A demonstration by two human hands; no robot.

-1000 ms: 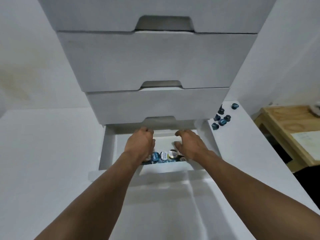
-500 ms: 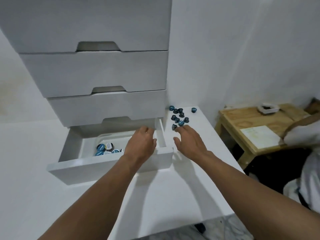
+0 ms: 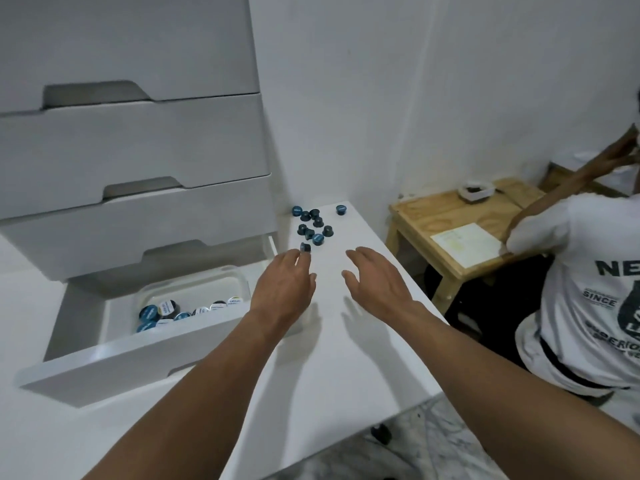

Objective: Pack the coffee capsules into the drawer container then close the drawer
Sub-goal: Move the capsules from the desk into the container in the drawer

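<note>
Several blue and black coffee capsules (image 3: 313, 225) lie loose on the white table to the right of the drawer unit. One capsule (image 3: 341, 209) sits apart near the wall. The bottom drawer (image 3: 114, 355) is pulled out, and a clear container (image 3: 194, 289) inside it holds several capsules (image 3: 166, 311). My left hand (image 3: 284, 289) is open above the drawer's right corner, its fingertips close to the nearest capsule (image 3: 305, 248). My right hand (image 3: 375, 282) is open over the table, a little short of the loose capsules. Neither hand holds anything.
Three closed drawers (image 3: 138, 209) stack above the open one. The table's edge (image 3: 426, 306) runs along the right. Beyond it stands a wooden side table (image 3: 450, 216) with a paper (image 3: 465, 242) and a small dish (image 3: 474, 192). A person in a white shirt (image 3: 588, 289) sits at the far right.
Both hands left the inside of the drawer and moved right, toward the loose capsules. The view swung right, so the drawer now sits at the left.
</note>
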